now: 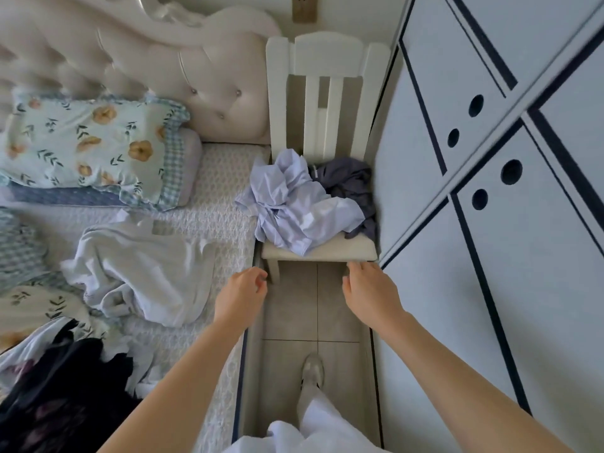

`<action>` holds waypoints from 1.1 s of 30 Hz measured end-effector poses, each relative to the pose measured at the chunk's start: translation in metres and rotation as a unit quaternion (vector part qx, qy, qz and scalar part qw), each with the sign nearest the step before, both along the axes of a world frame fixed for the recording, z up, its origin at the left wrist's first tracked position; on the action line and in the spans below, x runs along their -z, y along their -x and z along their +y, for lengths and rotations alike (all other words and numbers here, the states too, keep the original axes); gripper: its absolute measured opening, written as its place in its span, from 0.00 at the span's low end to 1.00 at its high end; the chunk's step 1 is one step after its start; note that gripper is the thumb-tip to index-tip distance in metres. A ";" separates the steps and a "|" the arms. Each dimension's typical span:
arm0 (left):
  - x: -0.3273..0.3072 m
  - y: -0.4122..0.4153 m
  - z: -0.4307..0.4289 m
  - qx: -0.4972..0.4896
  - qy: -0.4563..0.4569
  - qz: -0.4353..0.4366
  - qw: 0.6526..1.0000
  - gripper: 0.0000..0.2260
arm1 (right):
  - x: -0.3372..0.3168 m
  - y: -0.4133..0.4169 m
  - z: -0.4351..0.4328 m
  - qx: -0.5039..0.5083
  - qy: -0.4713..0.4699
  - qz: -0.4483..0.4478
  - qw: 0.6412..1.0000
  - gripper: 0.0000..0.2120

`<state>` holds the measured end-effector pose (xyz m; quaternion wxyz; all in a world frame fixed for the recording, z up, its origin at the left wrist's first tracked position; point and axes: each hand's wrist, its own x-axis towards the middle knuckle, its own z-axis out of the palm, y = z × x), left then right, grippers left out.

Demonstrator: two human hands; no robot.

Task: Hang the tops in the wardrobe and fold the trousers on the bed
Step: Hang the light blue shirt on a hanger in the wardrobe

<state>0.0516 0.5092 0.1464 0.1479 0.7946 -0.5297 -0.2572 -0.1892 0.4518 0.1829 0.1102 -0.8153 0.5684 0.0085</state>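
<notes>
Both forearms reach forward along the aisle between bed (225,178) and wardrobe (457,289). Left hand (243,291): fingers loosely curled, holding nothing. Right hand (366,289): relaxed, empty, fingertips at the front edge of the chair (327,253) seat; contact cannot be confirmed. The hands are apart. A crumpled lilac shirt (294,204) lies on the seat, with a dark grey garment (349,181) behind it on the right. Recommended procedure: lift the shirt alone by collar or shoulders and shake it out, so the grey garment is not dragged off. A white garment (147,266) lies on the bed at left, not yet folded.
</notes>
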 end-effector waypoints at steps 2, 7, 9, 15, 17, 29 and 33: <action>0.001 -0.001 -0.029 -0.016 -0.009 -0.003 1.000 0.10 | 0.002 -0.008 -0.037 -0.024 0.004 0.003 1.000 0.12; 0.005 -0.011 -0.089 -0.033 -0.036 -0.004 0.999 0.10 | 0.010 -0.033 -0.118 -0.066 -0.004 0.019 0.998 0.09; 0.007 -0.019 -0.113 -0.041 -0.042 -0.005 0.998 0.10 | 0.017 -0.044 -0.147 -0.077 -0.009 0.030 0.997 0.08; 0.030 -0.052 -0.187 -0.051 -0.080 -0.004 0.995 0.11 | 0.050 -0.084 -0.226 -0.107 -0.041 0.036 0.993 0.11; 0.043 -0.068 -0.213 -0.061 -0.106 0.012 0.992 0.12 | 0.065 -0.099 -0.252 -0.114 -0.052 0.044 0.991 0.13; 0.122 -0.151 -0.343 -0.143 -0.238 0.139 0.951 0.12 | 0.137 -0.176 -0.383 -0.038 -0.212 0.062 0.975 0.17; 0.151 -0.151 -0.373 -0.195 -0.254 0.193 0.927 0.03 | 0.173 -0.192 -0.410 0.040 -0.297 -0.005 0.954 0.14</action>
